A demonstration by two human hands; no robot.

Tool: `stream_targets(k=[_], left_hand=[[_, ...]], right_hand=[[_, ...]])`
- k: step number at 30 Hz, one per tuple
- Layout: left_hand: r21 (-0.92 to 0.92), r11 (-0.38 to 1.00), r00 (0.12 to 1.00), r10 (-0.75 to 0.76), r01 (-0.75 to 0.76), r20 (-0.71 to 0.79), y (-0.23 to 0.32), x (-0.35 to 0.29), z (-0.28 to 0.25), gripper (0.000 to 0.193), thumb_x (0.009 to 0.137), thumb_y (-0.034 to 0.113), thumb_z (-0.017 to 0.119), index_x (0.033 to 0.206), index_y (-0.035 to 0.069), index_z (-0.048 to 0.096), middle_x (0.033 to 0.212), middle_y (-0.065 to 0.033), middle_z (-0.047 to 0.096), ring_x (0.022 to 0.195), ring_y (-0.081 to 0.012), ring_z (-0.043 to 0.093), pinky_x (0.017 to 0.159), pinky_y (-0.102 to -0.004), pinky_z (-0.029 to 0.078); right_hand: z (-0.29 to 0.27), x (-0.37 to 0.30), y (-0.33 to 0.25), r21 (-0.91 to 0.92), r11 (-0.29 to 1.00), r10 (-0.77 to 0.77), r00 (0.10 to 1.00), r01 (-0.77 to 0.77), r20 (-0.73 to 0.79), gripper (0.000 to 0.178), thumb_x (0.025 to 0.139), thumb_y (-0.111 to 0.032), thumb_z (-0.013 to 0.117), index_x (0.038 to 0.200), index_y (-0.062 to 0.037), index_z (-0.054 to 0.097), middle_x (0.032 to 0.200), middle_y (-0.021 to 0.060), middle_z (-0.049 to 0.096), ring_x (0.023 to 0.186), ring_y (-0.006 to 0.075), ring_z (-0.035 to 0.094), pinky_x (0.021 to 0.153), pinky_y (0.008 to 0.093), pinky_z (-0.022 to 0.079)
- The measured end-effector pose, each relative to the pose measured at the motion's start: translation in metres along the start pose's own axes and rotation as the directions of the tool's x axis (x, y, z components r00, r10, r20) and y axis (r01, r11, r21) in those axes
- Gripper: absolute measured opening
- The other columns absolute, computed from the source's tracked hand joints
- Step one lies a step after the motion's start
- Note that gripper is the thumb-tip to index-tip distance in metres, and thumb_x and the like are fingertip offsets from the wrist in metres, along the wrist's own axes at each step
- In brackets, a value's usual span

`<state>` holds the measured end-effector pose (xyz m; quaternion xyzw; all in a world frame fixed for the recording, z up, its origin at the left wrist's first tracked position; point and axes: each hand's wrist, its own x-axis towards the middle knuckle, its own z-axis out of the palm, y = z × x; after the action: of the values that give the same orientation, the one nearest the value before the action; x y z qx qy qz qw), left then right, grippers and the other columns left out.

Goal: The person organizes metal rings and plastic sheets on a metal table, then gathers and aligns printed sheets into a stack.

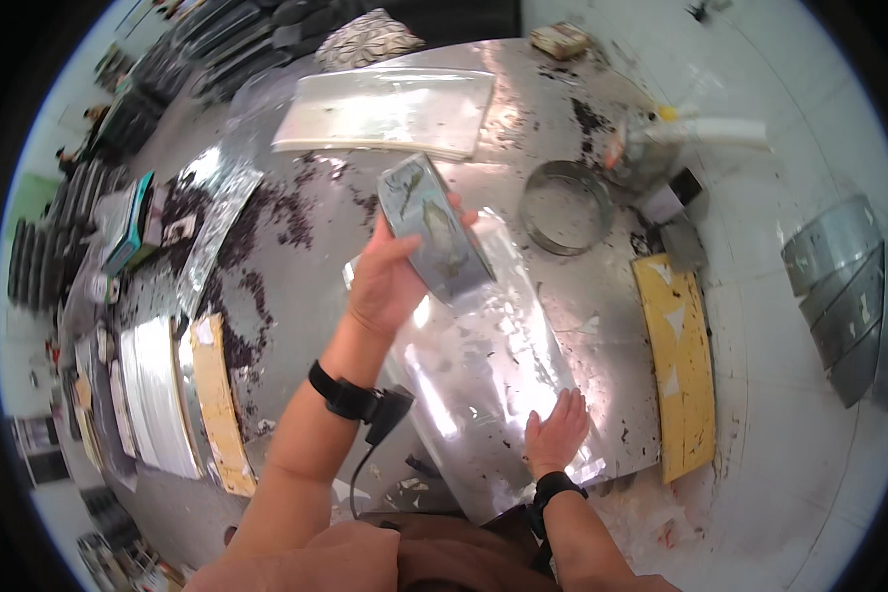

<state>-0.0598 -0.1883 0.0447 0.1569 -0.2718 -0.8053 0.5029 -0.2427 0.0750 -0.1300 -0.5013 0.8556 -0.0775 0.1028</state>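
Observation:
My left hand [387,276] grips a grey rectangular block [432,232] with worn, peeling patches on its face. It is held up over the far end of a shiny clear plastic sheet [474,365], and its exact kind cannot be told. My right hand [556,432] rests on the near right part of that sheet, palm down with the fingers stretched out. The sheet lies slantwise on a metal-topped table [602,335], glaring strongly in places.
A metal ring [567,249] stands right of the sheet. A yellow board [676,375] lines the right edge, another yellow board [219,405] the left. A stack of clear sheets [385,111] lies at the far side. Dark flakes [291,212] are scattered on the table.

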Motion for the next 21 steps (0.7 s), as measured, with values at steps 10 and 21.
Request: stream_targets(k=[10,21], left_hand=[[0.313,0.912,0.913,-0.135,0.266,-0.384,0.125,-0.252,-0.062,0.049,0.086,0.005,0.051,0.131,0.004,0.031,0.103,-0.0204,0.061,0.091,-0.0302,0.063,0.081,-0.041,0.051],[0.136,-0.457,0.461,0.742,0.879,-0.486,0.344,-0.49,-0.349,0.047,0.084,0.018,0.057,0.123,-0.003,0.044,0.12,-0.0218,0.053,0.107,-0.0362,0.053,0.088,-0.0415,0.043]], right_hand=[[0.002,-0.021,-0.015,-0.084,0.994,-0.069,0.996,0.064,-0.055,0.053,0.082,-0.021,0.053,0.124,0.008,0.041,0.127,0.0266,0.043,0.118,0.0397,0.041,0.103,0.0428,0.031],[0.001,0.003,0.012,0.017,0.995,-0.101,0.989,0.1,0.109,0.059,0.083,-0.036,0.057,0.125,0.0045,0.043,0.127,0.0257,0.044,0.12,0.037,0.04,0.102,0.0404,0.032]])
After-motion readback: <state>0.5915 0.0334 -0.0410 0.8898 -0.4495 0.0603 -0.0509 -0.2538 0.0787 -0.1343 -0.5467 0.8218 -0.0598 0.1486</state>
